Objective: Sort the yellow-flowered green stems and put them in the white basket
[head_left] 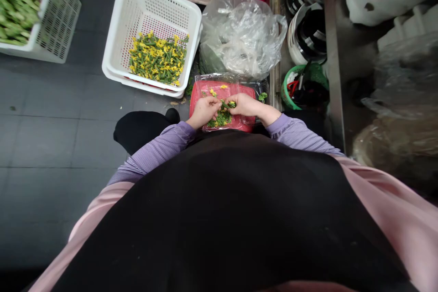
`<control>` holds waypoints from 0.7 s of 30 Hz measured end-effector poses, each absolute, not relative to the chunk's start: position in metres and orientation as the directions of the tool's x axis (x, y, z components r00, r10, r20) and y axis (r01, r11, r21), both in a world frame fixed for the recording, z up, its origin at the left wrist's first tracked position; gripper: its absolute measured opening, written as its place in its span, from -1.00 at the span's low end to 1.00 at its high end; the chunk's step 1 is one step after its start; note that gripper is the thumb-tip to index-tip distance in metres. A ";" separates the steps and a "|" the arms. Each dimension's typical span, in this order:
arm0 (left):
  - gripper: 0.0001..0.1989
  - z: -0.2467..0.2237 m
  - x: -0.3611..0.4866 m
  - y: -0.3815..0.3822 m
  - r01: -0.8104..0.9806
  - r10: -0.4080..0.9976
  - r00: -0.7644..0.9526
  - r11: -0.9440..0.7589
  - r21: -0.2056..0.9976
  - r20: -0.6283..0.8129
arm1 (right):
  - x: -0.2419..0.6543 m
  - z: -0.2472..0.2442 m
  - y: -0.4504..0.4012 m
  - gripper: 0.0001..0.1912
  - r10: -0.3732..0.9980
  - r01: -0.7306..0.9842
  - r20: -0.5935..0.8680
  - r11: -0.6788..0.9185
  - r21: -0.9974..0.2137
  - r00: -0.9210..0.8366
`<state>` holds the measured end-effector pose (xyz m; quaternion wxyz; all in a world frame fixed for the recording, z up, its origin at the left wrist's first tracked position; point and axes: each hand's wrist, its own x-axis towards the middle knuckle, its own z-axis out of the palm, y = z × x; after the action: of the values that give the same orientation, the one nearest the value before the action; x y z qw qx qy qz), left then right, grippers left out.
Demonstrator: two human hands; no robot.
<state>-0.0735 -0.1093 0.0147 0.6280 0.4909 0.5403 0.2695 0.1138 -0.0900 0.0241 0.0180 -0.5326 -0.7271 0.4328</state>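
Both my hands work close together over a red tray (pixel 201 89) lined or covered with clear plastic. My right hand (pixel 243 105) is closed round a few small green vegetables with yellow flowers (pixel 232 104). My left hand (pixel 207 110) meets it from the other side, its fingertips pinched; what lies between them is too small to make out. Beneath the hands sits a heap of green bits (pixel 221 119), flecked with yellow. Loose yellow flowers (pixel 213 92) lie further back on the tray.
Left of the tray, a white basket (pixel 118 27) holds many yellow-flowered vegetables. A second basket (pixel 56 32) with green stalks stands far left. Behind the tray slumps a clear plastic bag (pixel 242 32). At right are a green bucket (pixel 285 89) and a metal shelf edge (pixel 333 54).
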 end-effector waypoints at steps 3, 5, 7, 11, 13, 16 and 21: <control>-0.80 0.015 -0.075 -0.110 0.255 0.848 0.327 0.346 0.903 -0.417 | 0.116 0.030 -0.088 -0.72 0.758 0.803 -0.440 0.181 -0.568 -0.482; -0.79 0.015 -0.076 -0.111 0.278 0.836 0.371 0.317 0.907 -0.405 | 0.118 0.033 -0.087 -0.68 0.736 0.790 -0.436 0.216 -0.573 -0.518; -0.77 0.015 -0.076 -0.113 0.297 0.813 0.410 0.310 0.903 -0.414 | 0.121 0.034 -0.086 -0.69 0.702 0.742 -0.451 0.164 -0.650 -0.551; -0.79 0.008 -0.073 -0.118 0.412 0.688 0.493 0.353 0.840 -0.532 | 0.128 0.027 -0.080 -0.89 0.694 0.477 -0.488 -0.232 -0.848 -0.530; -0.81 0.001 -0.070 -0.120 0.469 0.669 0.497 0.329 0.820 -0.552 | 0.123 0.020 -0.075 -0.90 0.706 0.289 -0.530 -0.444 -0.848 -0.470; -0.65 -0.008 -0.069 -0.121 0.481 0.717 0.505 0.228 0.847 -0.480 | 0.102 0.004 -0.063 -0.76 0.714 0.191 -0.599 -0.572 -0.798 -0.362; -0.74 -0.006 -0.070 -0.119 0.561 0.732 0.558 0.015 0.828 -0.391 | 0.055 -0.027 -0.041 -0.73 0.903 0.748 -0.390 -0.130 -0.651 -0.182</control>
<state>-0.0704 -0.1191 -0.0056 0.5409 0.6975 0.4633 0.0790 0.0551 -0.0408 -0.0274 0.0950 -0.6324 -0.6526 0.4063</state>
